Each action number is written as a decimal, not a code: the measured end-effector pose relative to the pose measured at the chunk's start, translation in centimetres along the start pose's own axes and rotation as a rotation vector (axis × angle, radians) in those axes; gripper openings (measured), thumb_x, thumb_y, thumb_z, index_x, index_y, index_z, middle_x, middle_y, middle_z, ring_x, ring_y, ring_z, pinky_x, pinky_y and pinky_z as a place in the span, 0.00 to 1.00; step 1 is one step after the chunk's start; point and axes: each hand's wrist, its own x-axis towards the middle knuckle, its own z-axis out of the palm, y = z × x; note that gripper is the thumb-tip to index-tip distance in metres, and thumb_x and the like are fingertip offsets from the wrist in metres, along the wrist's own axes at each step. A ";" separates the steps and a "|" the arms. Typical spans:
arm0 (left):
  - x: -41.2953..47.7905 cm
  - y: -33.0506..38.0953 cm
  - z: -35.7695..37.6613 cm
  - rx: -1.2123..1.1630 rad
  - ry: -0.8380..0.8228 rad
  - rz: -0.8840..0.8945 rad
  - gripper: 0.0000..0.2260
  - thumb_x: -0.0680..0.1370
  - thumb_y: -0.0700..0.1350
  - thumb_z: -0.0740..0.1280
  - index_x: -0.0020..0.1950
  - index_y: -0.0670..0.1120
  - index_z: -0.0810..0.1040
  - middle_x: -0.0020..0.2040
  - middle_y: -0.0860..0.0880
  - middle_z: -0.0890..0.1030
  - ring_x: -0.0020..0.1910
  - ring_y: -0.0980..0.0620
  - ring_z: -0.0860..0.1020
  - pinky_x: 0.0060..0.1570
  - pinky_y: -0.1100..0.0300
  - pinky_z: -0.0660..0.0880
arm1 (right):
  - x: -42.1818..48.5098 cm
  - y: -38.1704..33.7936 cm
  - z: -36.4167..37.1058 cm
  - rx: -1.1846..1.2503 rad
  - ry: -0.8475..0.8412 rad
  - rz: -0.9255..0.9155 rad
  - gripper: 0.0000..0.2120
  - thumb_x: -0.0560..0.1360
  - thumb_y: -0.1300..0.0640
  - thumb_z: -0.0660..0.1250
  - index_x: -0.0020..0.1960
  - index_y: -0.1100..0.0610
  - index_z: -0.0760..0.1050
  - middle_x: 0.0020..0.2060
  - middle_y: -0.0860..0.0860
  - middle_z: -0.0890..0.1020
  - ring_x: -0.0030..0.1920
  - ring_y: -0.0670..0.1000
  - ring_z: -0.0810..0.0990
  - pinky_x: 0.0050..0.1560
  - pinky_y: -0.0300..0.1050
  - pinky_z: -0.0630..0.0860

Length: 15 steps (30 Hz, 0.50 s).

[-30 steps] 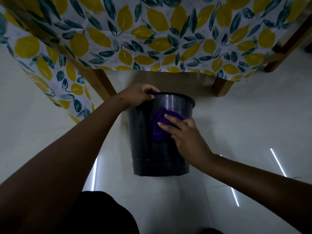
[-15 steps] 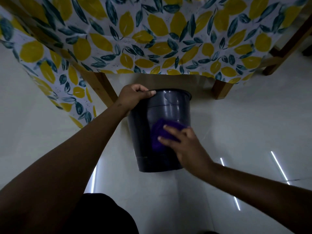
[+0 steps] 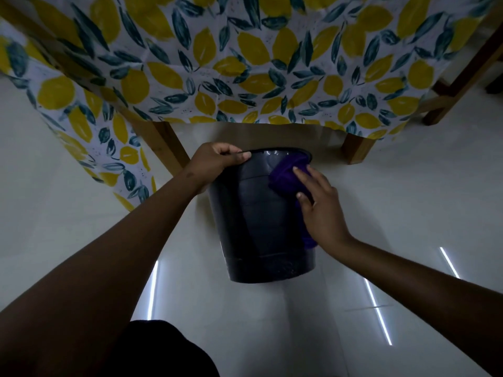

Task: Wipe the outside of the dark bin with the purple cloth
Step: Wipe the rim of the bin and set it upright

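Quickly, head view only: dark bin [image 3: 255,221] stands on the pale tiled floor [image 3: 394,202] just in front of a table [image 3: 166,142] with wooden legs, draped in a lemon-and-leaf print tablecloth [image 3: 245,63] that hangs down close to the bin's far rim. Bin looks tipped a bit toward the camera, base nearest the viewer, mouth away; whether the base sits flat is hard to tell. Left hand [image 3: 215,161] grips the rim at the bin's upper left, fingers [image 3: 239,156] curled over the edge with the thumb side on the outer wall, pinching the rim. Right hand [image 3: 321,208] lies flat on the bin's right outer wall, near the top, fingers [image 3: 304,175] spread loosely and pressing the purple cloth [image 3: 285,178] against the plastic. Cloth is bunched, upper part reaches up to the rim on the right side, and a tail of it shows below the palm further down the wall. Both forearms bare, coming in from the bottom corners. Dark fabric patch [image 3: 163,349] at bottom centre, likely the person's clothing, unclear which part. Thin bright light streaks reflect on the glossy floor left and right of the bin. Another wooden leg [image 3: 356,148] stands behind the bin to the right, more wooden framing [image 3: 462,77] at the far right edge. Scene dim, bin surface detail mostly lost.
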 end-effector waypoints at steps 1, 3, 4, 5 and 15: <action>0.0 0.0 0.0 -0.007 0.001 -0.002 0.06 0.70 0.46 0.75 0.42 0.45 0.83 0.38 0.50 0.82 0.36 0.62 0.78 0.38 0.71 0.75 | 0.4 0.5 -0.3 0.026 -0.006 0.042 0.24 0.77 0.63 0.63 0.72 0.50 0.66 0.71 0.55 0.67 0.67 0.55 0.68 0.65 0.37 0.59; -0.1 0.1 0.1 -0.011 -0.003 -0.002 0.06 0.70 0.46 0.75 0.42 0.45 0.83 0.37 0.50 0.81 0.36 0.61 0.78 0.39 0.70 0.74 | 1.0 1.6 -1.0 0.044 -0.024 0.107 0.24 0.78 0.58 0.63 0.73 0.52 0.64 0.69 0.56 0.69 0.67 0.53 0.68 0.63 0.34 0.60; -0.2 0.3 0.1 -0.009 -0.005 0.003 0.05 0.70 0.45 0.75 0.41 0.45 0.82 0.37 0.51 0.81 0.36 0.61 0.78 0.38 0.70 0.74 | 1.1 2.0 -1.3 0.045 -0.029 0.130 0.24 0.79 0.56 0.63 0.73 0.53 0.63 0.68 0.56 0.70 0.66 0.52 0.69 0.62 0.34 0.61; -0.3 0.5 0.1 -0.005 -0.009 0.010 0.04 0.70 0.45 0.75 0.40 0.46 0.82 0.36 0.51 0.81 0.35 0.62 0.77 0.38 0.70 0.74 | 1.1 2.4 -1.5 0.049 -0.035 0.157 0.24 0.79 0.55 0.63 0.73 0.54 0.63 0.67 0.55 0.71 0.66 0.52 0.70 0.62 0.36 0.62; -0.8 2.7 0.4 0.141 -0.016 0.159 0.07 0.69 0.46 0.76 0.42 0.44 0.83 0.34 0.53 0.81 0.34 0.61 0.77 0.38 0.65 0.73 | 2.9 1.8 -4.0 0.803 0.174 0.590 0.15 0.78 0.63 0.61 0.62 0.49 0.74 0.54 0.51 0.81 0.50 0.50 0.81 0.52 0.46 0.78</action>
